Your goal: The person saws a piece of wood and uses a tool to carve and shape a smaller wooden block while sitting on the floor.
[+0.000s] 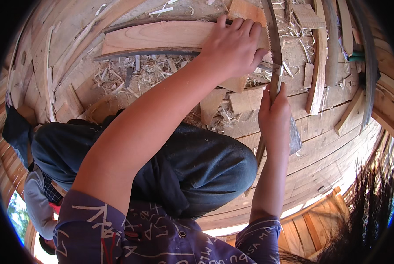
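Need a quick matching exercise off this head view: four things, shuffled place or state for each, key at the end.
Things:
1. left hand
2. right hand
3. saw
4. shavings

Place or state:
A. toothed edge facing the board
B. scattered over the plank floor
C. laid on top of the board
D. closed around a handle

Pairs: 1-C, 2-D, 3-A, 4-B

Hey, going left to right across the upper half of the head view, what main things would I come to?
Pale board, left hand on its right part, toothed saw blade, light brown wood piece, greyish slat, dark curved strip.
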